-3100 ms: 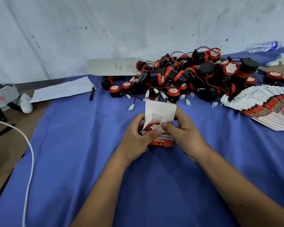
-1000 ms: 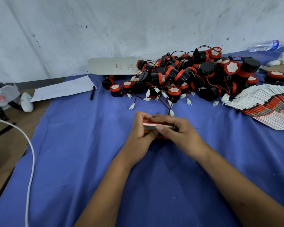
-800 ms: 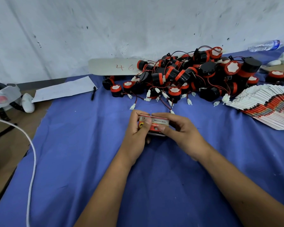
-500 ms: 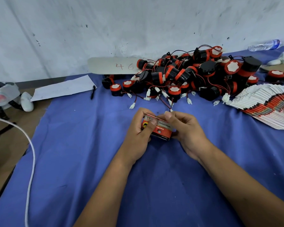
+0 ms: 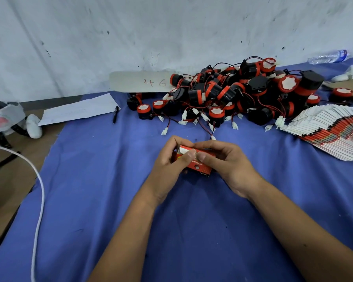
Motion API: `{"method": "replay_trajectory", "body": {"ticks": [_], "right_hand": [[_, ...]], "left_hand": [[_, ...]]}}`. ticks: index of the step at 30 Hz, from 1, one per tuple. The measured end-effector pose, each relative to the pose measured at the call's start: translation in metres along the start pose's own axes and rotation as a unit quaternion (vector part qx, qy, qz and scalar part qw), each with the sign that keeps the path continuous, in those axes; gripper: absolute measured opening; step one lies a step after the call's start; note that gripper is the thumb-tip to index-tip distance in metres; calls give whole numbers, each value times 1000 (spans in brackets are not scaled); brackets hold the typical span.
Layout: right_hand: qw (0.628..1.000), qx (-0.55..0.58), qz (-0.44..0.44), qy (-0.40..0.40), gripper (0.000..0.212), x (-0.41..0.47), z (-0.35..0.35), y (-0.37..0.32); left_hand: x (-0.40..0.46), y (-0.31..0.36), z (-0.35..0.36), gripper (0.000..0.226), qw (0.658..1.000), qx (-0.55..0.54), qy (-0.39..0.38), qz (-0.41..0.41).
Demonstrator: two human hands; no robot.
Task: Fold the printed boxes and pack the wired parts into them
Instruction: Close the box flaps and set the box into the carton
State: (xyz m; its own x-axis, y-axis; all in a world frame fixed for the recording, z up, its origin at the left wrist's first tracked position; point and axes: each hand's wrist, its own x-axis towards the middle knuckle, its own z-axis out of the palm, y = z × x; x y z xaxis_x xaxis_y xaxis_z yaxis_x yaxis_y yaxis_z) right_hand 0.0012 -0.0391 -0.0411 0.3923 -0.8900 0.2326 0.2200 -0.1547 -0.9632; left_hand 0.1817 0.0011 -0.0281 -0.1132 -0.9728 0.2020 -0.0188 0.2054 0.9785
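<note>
Blue cloth [image 5: 90,180]; hands [image 5: 200,161] seemingly round box [image 5: 199,166]

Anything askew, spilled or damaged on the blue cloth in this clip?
Nothing looks damaged. Both hands, left hand and right hand, grip the red printed box. The wired parts lie in a tangled pile, connectors trailing onto the blue cloth; the flat boxes are fanned, not squared. A water bottle lies on its side.

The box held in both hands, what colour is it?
Mostly red with some white print, seen in the head view: the box.
</note>
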Motion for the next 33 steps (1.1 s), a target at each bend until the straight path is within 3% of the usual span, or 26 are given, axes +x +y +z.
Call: {"method": "replay_trajectory", "body": {"ticks": [3,8,11,14,17,19,23,28,33], "right_hand": [[997,-67,-27,6,19,-1,4,1],[984,-163,-68,18,11,0,7,-2],[973,-214,-83,34,8,0,4,-6],[972,-224,-68,-2,9,-1,-5,-15],[966,-254,-31,-34,26,0,-12,-19],[969,-242,-8,-40,42,1,-11,-19],[984,-174,8,-32,53,0,-7,-19],[986,-162,5,-35,44,-1,-6,-20],[994,-93,14,-48,44,-1,-8,-19]], "left_hand": [[1,-3,3,1,999,20,38,12],[3,-7,1,11,997,35,62,30],[5,-8,-1,7,996,49,58,38],[6,-7,-1,5,992,103,35,63],[5,-6,4,37,987,120,58,84],[4,-7,7,62,988,114,67,77],[5,-14,16,92,959,254,40,117],[5,-10,17,80,947,259,58,181],[3,-7,11,78,967,210,38,142]]}}
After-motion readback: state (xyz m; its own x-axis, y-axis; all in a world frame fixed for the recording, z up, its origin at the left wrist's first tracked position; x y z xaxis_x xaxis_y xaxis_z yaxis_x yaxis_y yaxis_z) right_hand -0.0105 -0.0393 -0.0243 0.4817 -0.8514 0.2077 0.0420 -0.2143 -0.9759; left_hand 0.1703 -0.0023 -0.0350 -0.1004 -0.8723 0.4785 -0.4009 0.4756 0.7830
